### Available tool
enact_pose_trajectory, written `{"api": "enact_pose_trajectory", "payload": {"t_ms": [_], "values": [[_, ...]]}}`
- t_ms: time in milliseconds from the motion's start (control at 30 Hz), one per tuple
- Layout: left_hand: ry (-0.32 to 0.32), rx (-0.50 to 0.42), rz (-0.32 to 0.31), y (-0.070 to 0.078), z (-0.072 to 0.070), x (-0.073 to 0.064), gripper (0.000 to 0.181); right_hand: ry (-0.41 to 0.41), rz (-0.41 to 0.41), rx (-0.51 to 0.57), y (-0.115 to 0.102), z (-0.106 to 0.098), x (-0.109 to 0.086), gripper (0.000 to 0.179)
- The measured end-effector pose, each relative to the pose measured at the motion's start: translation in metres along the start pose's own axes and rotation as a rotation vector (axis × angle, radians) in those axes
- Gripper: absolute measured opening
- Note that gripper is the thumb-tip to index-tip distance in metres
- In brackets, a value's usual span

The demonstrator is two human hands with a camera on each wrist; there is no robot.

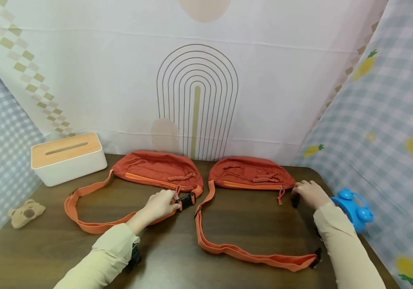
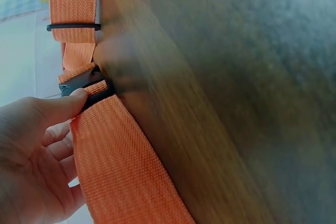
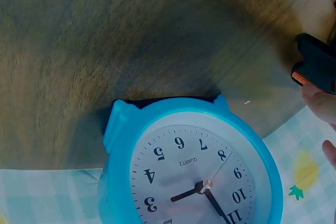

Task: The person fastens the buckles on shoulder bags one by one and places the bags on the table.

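Two red waist bags lie on the table, the left bag (image 1: 152, 163) and the right bag (image 1: 240, 171). My left hand (image 1: 160, 206) pinches the orange strap (image 1: 94, 228) of the left one beside its black buckle (image 1: 186, 200); up close, the thumb presses on the buckle (image 2: 97, 97), with webbing on both sides of it. At the right bag's outer end, my right hand (image 1: 311, 194) holds a black buckle half (image 3: 317, 64), partly cut off in the right wrist view. That bag's strap (image 1: 235, 252) curves forward to another black buckle half (image 1: 316, 258), lying apart.
A blue alarm clock (image 1: 352, 209) stands close to my right forearm, near the table's right edge. At the left are a white tissue box (image 1: 72, 166) with a wooden lid and a small plush bear head (image 1: 27, 213). Patterned cloth hangs behind the table (image 1: 177, 257).
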State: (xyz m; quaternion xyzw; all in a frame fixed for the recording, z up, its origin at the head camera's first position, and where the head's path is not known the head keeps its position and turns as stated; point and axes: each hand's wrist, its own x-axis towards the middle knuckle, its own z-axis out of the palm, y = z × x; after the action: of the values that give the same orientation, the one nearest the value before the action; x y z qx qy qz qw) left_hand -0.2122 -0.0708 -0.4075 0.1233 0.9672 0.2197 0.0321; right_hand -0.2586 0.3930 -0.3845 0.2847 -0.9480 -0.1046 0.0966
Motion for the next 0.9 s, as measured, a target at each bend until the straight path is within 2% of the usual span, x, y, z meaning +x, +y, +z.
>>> {"api": "enact_pose_trajectory", "payload": {"t_ms": [167,500,733,833,900], "values": [[0.026,0.006,0.02,0.004,0.002,0.0,0.013,-0.009,-0.02,-0.029,0.002,0.002,-0.001,0.025],[0.06,0.0,0.035,0.01,0.01,-0.001,0.021,-0.088,0.01,-0.021,0.0,-0.002,0.003,0.025],[0.075,0.036,0.025,0.018,0.012,-0.002,0.015,-0.111,0.006,-0.014,0.0,-0.004,0.001,0.026],[0.102,0.089,0.038,0.026,0.011,-0.004,0.028,-0.108,-0.001,-0.016,0.0,-0.005,0.0,0.026],[0.133,0.131,0.074,0.036,0.009,-0.007,0.038,-0.109,0.001,-0.019,0.001,-0.005,-0.001,0.026]]}}
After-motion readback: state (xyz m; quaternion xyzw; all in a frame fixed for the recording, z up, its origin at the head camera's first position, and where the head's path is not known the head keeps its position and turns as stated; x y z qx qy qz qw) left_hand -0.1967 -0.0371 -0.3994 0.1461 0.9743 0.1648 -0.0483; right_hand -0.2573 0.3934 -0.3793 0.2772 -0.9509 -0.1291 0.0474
